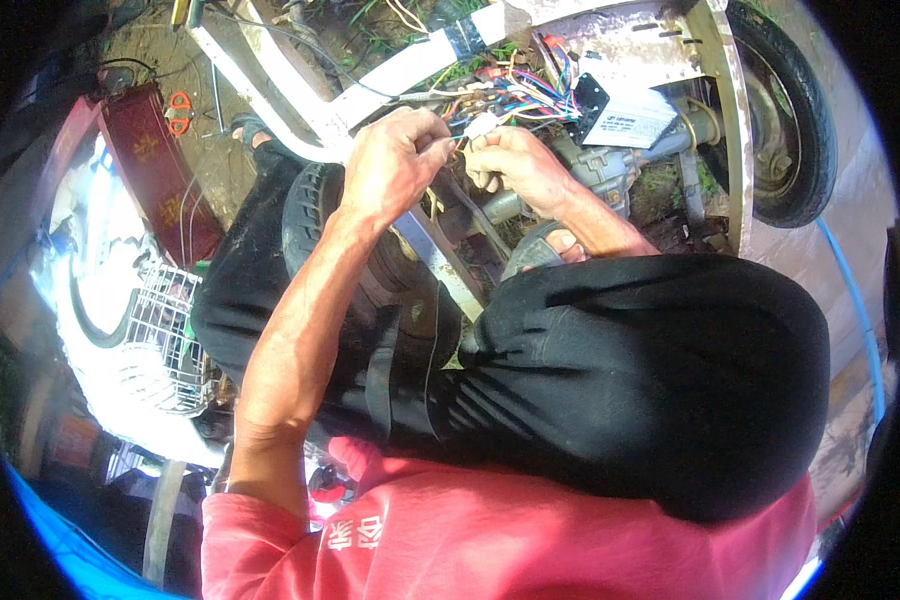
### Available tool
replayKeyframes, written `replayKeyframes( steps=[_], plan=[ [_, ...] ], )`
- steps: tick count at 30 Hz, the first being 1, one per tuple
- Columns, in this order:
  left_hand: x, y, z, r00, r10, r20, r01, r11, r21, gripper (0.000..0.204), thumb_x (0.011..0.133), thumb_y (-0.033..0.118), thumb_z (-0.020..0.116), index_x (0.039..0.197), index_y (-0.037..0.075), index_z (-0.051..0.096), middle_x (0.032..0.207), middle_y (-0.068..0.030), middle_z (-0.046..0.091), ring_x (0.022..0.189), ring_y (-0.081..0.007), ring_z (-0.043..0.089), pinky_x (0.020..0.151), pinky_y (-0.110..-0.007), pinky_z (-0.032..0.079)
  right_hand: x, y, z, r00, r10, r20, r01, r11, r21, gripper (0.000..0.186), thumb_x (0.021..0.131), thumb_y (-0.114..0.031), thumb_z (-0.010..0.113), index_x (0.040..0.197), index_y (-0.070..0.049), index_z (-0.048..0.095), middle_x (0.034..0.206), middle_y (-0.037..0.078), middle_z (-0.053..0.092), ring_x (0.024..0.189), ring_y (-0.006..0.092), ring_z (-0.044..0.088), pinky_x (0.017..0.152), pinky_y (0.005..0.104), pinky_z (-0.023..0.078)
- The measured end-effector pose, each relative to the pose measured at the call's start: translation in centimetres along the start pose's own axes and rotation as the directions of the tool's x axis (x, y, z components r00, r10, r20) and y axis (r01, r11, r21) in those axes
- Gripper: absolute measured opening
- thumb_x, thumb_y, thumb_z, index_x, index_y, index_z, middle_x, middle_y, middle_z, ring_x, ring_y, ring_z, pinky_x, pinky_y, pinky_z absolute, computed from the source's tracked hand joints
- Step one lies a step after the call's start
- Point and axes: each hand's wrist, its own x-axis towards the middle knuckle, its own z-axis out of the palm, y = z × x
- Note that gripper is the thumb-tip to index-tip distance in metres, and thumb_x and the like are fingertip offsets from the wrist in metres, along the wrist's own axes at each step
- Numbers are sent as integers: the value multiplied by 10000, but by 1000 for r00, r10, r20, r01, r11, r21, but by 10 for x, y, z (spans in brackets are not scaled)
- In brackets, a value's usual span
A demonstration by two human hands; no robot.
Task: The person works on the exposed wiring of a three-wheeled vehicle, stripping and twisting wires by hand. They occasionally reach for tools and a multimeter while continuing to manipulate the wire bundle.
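My left hand (pixel 398 165) is closed in a pinch, its thumb and forefinger meeting at a thin wire (pixel 457 139). Close to its right, my right hand (pixel 515 172) has its fingers curled in, and what they hold is too small to make out. A white plug connector (pixel 481 125) sits between the two hands, touching or just behind the right fingertips. Beyond them spreads a loose bundle of coloured wires (pixel 535 98), running to a flat silver control box (pixel 630 118) with a black end.
White-painted frame bars (pixel 395 75) cross above my hands. A grey motor and axle housing (pixel 600 170) leads to a wheel (pixel 820 120) at right. Another tyre (pixel 305 215) stands by my leg. At left lie orange-handled scissors or pliers (pixel 179 115), a dark red panel (pixel 160 165) and a white wire basket (pixel 160 320).
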Motion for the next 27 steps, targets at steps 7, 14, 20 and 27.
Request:
replayKeyframes(
  steps=[7, 14, 20, 27],
  plan=[
    [-7, -9, 10, 988, 102, -120, -106, 994, -25, 128, 855, 145, 731, 969, 88, 732, 885, -105, 676, 799, -280, 687, 716, -407, 537, 2, -14, 16, 976, 81, -204, -82, 997, 6, 271, 970, -373, 702, 855, -130, 674, 703, -64, 581, 561, 37, 456, 499, 224, 300],
    [-7, -7, 9, 991, 65, -116, -80, 988, -130, 138, 867, 128, 729, 989, 64, 725, 869, -96, 674, 798, -250, 686, 718, -379, 538, 3, -17, 18, 964, 43, -262, -2, 988, 153, 241, 950, -254, 730, 763, -123, 654, 652, -83, 507, 500, 18, 359, 453, 240, 217],
    [-10, -7, 7, 983, 119, -142, -146, 969, -198, 128, 891, 99, 733, 1009, 50, 727, 887, -109, 679, 808, -273, 682, 744, -376, 536, 2, -28, 10, 982, 54, -179, -53, 999, 10, 179, 889, -230, 739, 782, -90, 706, 684, -68, 560, 557, 36, 438, 492, 245, 293],
    [-8, -10, 10, 983, 114, -141, -142, 968, -207, 101, 908, 80, 731, 1003, 46, 734, 894, -101, 706, 826, -248, 693, 762, -360, 539, 2, -35, 11, 989, 78, -129, -77, 997, 11, 167, 929, -200, 716, 801, -97, 689, 659, -91, 499, 543, 22, 398, 484, 235, 264]
  ],
)
